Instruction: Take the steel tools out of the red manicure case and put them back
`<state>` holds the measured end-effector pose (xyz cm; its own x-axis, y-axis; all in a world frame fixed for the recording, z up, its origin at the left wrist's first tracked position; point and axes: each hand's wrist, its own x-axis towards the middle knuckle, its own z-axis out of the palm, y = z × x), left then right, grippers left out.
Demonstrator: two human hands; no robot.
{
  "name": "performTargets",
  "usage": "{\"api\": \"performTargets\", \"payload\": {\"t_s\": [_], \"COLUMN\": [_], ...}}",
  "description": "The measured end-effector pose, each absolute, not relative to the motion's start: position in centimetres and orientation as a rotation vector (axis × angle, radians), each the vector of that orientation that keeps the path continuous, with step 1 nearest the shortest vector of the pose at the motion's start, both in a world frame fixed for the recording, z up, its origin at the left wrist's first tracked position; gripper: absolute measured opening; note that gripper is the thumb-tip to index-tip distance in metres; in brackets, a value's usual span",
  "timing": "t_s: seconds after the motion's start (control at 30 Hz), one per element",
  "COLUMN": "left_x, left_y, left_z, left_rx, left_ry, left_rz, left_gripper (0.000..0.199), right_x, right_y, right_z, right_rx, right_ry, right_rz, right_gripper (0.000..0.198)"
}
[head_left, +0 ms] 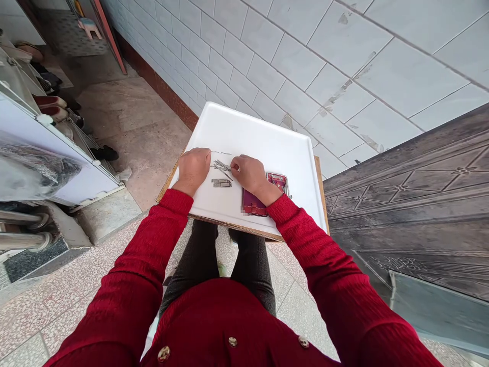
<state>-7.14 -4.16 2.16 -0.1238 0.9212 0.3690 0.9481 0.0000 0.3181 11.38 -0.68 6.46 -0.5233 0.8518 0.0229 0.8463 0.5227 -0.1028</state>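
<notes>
1. Honestly, the left hand (194, 165) is my first worry: it's curled in, with a thin rod (221, 153) poking out from its thumb side toward the right. Knuckles block my view, so I can't tell if that rod is really gripped. If it's only loosely held, it could slip and roll away over the slick white worktop (267, 130).

2. The right hand (247, 172) has its fingers bunched narrow, right up against the loose metal tools (222, 167) fanned out between the hands. Can't tell whether it's pinching one. They lie crossed over each other, so dragging one out could pull its neighbours along, or a pointy end could jab a fingertip.

3. Two nail clippers (222, 184) lie side by side on the near side of that pile, also between the hands. Low risk imo, but a careless wrist could shove them.

4. The open red case (252, 203) worries me more. It sits right under and beside the right wrist, partly hidden by it. If that forearm drops or the red sleeve (294, 219) snags an edge, the case could skid and shake loose whatever's tucked in its far part.
</notes>
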Motion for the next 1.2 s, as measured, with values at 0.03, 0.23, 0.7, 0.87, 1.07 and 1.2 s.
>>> {"api": "performTargets", "payload": {"t_s": [0.03,0.23,0.7,0.87,1.07,1.2], "left_x": [-7.1,-7.1,-7.1,-7.1,-7.1,-7.1], "left_y": [-4.2,-4.2,-4.1,-4.1,-4.2,-4.2], "left_z": [2.2,2.2,2.3,2.3,2.2,2.2], "left_rx": [-2.039,-2.033,-2.056,-2.042,-2.041,-2.044], "left_ry": [-2.184,-2.198,-2.192,-2.216,-2.183,-2.183], "left_rz": [-0.779,-0.798,-0.794,-0.796,-0.797,-0.793], "left_gripper": [0.029,0.029,0.030,0.030,0.029,0.029], "right_x": [11.4,11.9,9.8,9.3,9.3,9.3], "right_y": [-0.9,-2.2,-1.5,-0.9,-1.1,-1.3], "right_z": [6.6,7.0,6.9,6.8,6.9,7.3], "right_rx": [-1.485,-1.486,-1.550,-1.601,-1.550,-1.512], "right_ry": [-2.662,-2.666,-2.760,-2.789,-2.792,-2.808], "right_rz": [0.132,0.211,0.193,0.160,0.264,0.309], "right_gripper": [0.022,0.023,0.022,0.023,0.020,0.017]}}
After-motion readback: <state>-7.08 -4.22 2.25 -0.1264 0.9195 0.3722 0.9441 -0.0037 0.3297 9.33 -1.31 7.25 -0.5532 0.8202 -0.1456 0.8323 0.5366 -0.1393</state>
